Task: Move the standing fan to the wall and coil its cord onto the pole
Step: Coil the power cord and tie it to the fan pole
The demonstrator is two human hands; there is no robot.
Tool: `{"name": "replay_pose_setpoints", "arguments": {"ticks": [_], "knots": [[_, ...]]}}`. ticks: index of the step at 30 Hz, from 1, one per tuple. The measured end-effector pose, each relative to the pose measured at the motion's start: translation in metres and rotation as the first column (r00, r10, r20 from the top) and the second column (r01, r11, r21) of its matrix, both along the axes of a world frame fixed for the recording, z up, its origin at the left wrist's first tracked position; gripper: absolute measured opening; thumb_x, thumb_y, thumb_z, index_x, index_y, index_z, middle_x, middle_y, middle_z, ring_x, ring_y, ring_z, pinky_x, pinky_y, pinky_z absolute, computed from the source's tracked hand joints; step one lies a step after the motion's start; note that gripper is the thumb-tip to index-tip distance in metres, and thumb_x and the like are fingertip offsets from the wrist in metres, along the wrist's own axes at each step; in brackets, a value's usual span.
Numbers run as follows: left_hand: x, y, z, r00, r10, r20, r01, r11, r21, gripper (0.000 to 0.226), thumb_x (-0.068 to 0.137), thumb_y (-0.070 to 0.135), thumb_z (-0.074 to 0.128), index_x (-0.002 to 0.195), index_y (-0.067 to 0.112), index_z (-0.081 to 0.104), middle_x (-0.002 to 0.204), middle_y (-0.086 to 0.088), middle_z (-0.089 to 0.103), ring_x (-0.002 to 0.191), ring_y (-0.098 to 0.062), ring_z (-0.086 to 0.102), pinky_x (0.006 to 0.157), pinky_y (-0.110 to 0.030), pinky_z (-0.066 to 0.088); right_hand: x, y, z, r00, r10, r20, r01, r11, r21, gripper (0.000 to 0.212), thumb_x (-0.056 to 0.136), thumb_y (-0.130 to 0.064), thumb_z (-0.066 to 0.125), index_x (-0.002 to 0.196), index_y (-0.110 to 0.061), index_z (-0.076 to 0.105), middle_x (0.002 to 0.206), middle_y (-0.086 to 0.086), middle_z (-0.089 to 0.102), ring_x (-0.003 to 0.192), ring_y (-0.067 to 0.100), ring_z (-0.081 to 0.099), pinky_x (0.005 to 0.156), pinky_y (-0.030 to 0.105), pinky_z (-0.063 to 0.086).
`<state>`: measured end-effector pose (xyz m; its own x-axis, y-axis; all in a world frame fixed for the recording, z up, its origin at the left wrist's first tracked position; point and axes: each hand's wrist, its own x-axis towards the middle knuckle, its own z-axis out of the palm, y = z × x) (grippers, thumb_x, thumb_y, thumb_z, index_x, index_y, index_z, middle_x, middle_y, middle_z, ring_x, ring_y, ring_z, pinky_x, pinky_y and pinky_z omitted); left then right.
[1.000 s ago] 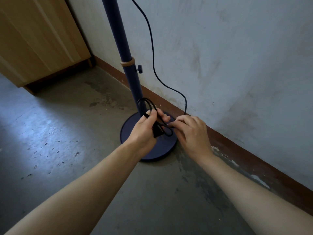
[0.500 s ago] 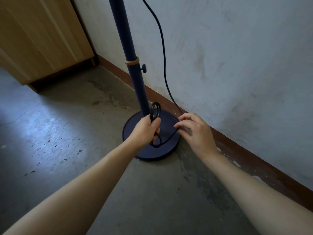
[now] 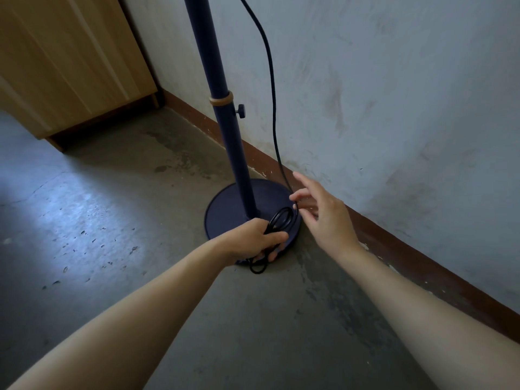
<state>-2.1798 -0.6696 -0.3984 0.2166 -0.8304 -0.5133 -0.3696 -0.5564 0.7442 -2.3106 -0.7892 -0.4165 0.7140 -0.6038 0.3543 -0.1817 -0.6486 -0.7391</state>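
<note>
The standing fan's dark blue pole (image 3: 225,114) rises from a round dark base (image 3: 225,209) set close against the wall; the fan head is out of view above. A black cord (image 3: 271,88) hangs down from the top along the wall to the base. My left hand (image 3: 250,240) is shut on a small bundle of cord loops (image 3: 281,219) just in front of the pole's foot, with one loop dangling below my fingers. My right hand (image 3: 323,215) hovers open to the right of the base, fingers spread, fingertips at the hanging cord.
A grey scuffed wall (image 3: 394,94) with a brown skirting strip (image 3: 408,249) runs along the right. A light wooden cabinet (image 3: 70,60) stands at the upper left corner. Bare concrete floor (image 3: 126,220) spreads to the left and toward me.
My right hand has let go of the cord and opened, lifting toward the hanging strand. My left hand has kept the looped bundle and shifted lower in front of the pole.
</note>
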Motion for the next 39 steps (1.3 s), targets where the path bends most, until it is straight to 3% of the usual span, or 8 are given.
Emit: {"name": "replay_pose_setpoints", "arguments": {"ticks": [5, 9, 13, 18, 24, 28, 31, 39], "knots": [[0.006, 0.002, 0.014, 0.993, -0.101, 0.057, 0.102, 0.995, -0.023, 0.032, 0.087, 0.042, 0.062, 0.066, 0.018, 0.057, 0.051, 0.008, 0.054, 0.047, -0.01, 0.048, 0.05, -0.02, 0.043, 0.012, -0.012, 0.006, 0.997, 0.029, -0.071, -0.042, 0.982, -0.186, 0.033, 0.082, -0.002, 0.06, 0.103, -0.026, 0.068, 0.112, -0.006, 0.049, 0.097, 0.011, 0.055, 0.072, 0.021, 0.047], [0.011, 0.007, 0.029, 0.996, -0.086, 0.034, 0.091, 0.98, -0.179, 0.026, 0.092, 0.036, 0.056, 0.071, 0.022, 0.06, 0.049, 0.008, 0.051, 0.046, -0.009, 0.046, 0.051, -0.02, 0.043, 0.017, -0.022, 0.016, 0.999, -0.043, 0.003, 0.043, 0.989, -0.145, 0.021, 0.084, -0.014, 0.066, 0.102, -0.024, 0.068, 0.118, -0.003, 0.045, 0.093, 0.01, 0.056, 0.073, 0.021, 0.053], [0.018, 0.013, 0.04, 0.996, 0.008, -0.089, -0.045, 0.902, -0.43, 0.033, 0.1, 0.029, 0.043, 0.074, 0.016, 0.059, 0.054, 0.0, 0.047, 0.053, -0.025, 0.04, 0.058, -0.036, 0.038, 0.021, -0.025, 0.031, 0.99, -0.053, 0.134, 0.065, 0.994, -0.093, 0.019, 0.088, -0.018, 0.06, 0.105, -0.02, 0.068, 0.106, -0.007, 0.055, 0.083, 0.004, 0.057, 0.068, 0.01, 0.048], [0.019, 0.004, 0.048, 0.94, 0.214, -0.265, -0.327, 0.779, -0.534, 0.035, 0.1, 0.026, 0.04, 0.076, 0.012, 0.06, 0.059, 0.001, 0.047, 0.049, -0.008, 0.042, 0.047, -0.018, 0.038, 0.031, -0.021, 0.046, 0.988, -0.068, 0.141, 0.084, 0.99, -0.11, 0.02, 0.091, -0.019, 0.056, 0.106, -0.016, 0.069, 0.099, -0.003, 0.061, 0.084, 0.003, 0.054, 0.068, 0.004, 0.042], [0.023, -0.009, 0.065, 0.837, 0.264, -0.48, -0.523, 0.645, -0.557, 0.038, 0.098, 0.033, 0.041, 0.071, 0.02, 0.064, 0.057, 0.004, 0.048, 0.055, -0.01, 0.043, 0.055, -0.024, 0.036, 0.04, -0.033, 0.056, 0.999, 0.02, 0.03, -0.017, 0.996, -0.092, 0.021, 0.092, -0.021, 0.053, 0.108, -0.02, 0.067, 0.113, -0.01, 0.054, 0.091, -0.002, 0.052, 0.077, -0.003, 0.035], [0.027, -0.023, 0.078, 0.748, 0.404, -0.526, -0.66, 0.536, -0.527, 0.035, 0.099, 0.031, 0.042, 0.085, 0.02, 0.072, 0.072, 0.005, 0.058, 0.065, -0.009, 0.052, 0.065, -0.028, 0.041, 0.049, -0.041, 0.067, 0.997, 0.063, 0.052, -0.055, 0.989, -0.139, 0.021, 0.094, -0.021, 0.047, 0.093, -0.019, 0.067, 0.1, -0.008, 0.061, 0.093, 0.004, 0.055, 0.073, 0.004, 0.038], [0.028, -0.034, 0.09, 0.678, 0.459, -0.574, -0.73, 0.514, -0.45, 0.032, 0.098, 0.031, 0.044, 0.108, 0.015, 0.069, 0.085, 0.006, 0.063, 0.074, -0.008, 0.057, 0.071, -0.026, 0.046, 0.056, -0.044, 0.075, 0.994, 0.108, 0.024, -0.101, 0.977, -0.185, 0.017, 0.092, -0.025, 0.047, 0.091, -0.02, 0.063, 0.091, -0.009, 0.056, 0.082, 0.004, 0.053, 0.068, 0.014, 0.04], [0.026, -0.052, 0.125, 0.635, 0.516, -0.574, -0.766, 0.515, -0.384, 0.023, 0.096, 0.026, 0.05, 0.099, 0.017, 0.072, 0.078, 0.009, 0.068, 0.082, -0.007, 0.058, 0.073, -0.027, 0.047, 0.056, -0.056, 0.106, 0.982, 0.159, -0.1, -0.178, 0.956, -0.234, 0.016, 0.093, -0.027, 0.048, 0.088, -0.024, 0.063, 0.08, -0.016, 0.051, 0.074, 0.006, 0.045, 0.062, 0.011, 0.03]]}}
